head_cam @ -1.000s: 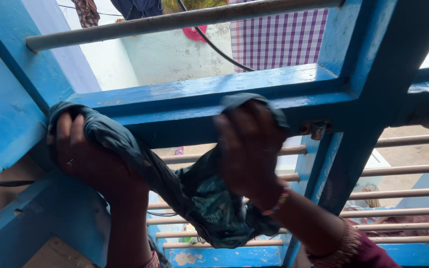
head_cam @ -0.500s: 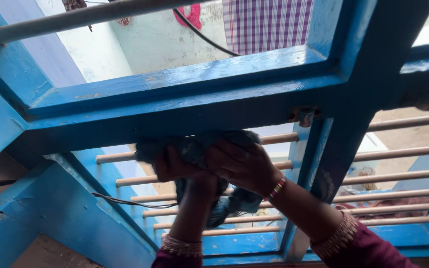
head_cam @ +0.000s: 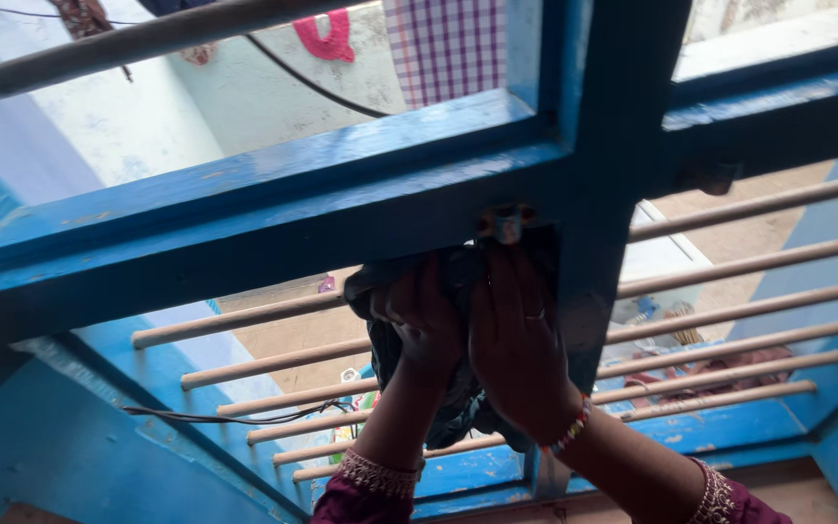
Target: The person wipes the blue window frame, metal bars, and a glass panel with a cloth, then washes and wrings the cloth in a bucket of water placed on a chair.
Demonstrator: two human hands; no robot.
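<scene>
1. Far left, the blue wooden window frame (head_cam: 244, 209) runs its horizontal crossbar across the view. Its paint looks dull and scuffed there, and no hand or cloth touches that stretch, so it reads as not being worked on at this moment.
2. Below it, the pale horizontal window bars (head_cam: 273, 361) and a thin black wire (head_cam: 235, 417) lie untouched.
3. Nearer the middle, the left hand (head_cam: 417, 320) is closed around a bunched dark green cloth (head_cam: 458, 408), gripping its upper part just under the crossbar; the loose end hangs down between the forearms.
4. Just beside it, the right hand (head_cam: 516, 340) lies with fingers stretched flat, pressing the same cloth up against the frame where the crossbar meets the upright post (head_cam: 603, 194), right below a small metal latch fitting (head_cam: 506, 223).
5. As a judgement, the wiping is mid-way: the cloth sits at the central joint, while the frame to the right shows no contact.
6. Further right, the bars and the lower sill (head_cam: 729, 427) also stand apart from the hands.
</scene>
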